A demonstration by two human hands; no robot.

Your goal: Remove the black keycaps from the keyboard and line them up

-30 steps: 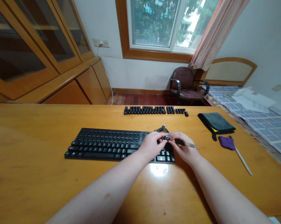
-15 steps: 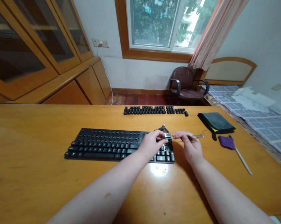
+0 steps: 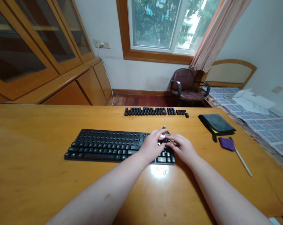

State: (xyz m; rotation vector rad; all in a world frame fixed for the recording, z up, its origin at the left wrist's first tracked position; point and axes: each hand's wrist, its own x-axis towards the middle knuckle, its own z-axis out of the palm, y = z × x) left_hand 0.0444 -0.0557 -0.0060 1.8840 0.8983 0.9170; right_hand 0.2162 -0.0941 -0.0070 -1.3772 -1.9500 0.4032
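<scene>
A black keyboard point(image 3: 106, 147) lies flat on the wooden desk, its upper rows showing bare switches without keycaps. Over its number pad end, my left hand point(image 3: 153, 145) is closed in a pinch, fingertips around something small and dark that I cannot make out. My right hand point(image 3: 183, 148) comes in from the right, fingers bent, its tips nearly meeting the left ones. In it is a keycap puller point(image 3: 175, 142) with wire prongs, now mostly hidden by the fingers. The keyboard's coiled cable point(image 3: 164, 127) shows just behind the hands.
Loose black keycaps point(image 3: 146, 111) stand in rows along the desk's far edge. To the right lie a dark folded cloth or pouch point(image 3: 218, 123) and a purple cloth point(image 3: 227, 144) beside a thin pale brush-like stick point(image 3: 243, 162). An office chair point(image 3: 185, 82) stands beyond the desk point(image 3: 38, 175).
My right hand has moved left with the keycap puller, from beside the keyboard to my left hand's fingertips. The puller's prongs no longer stick out to the right. My left hand stays nearly in place.
</scene>
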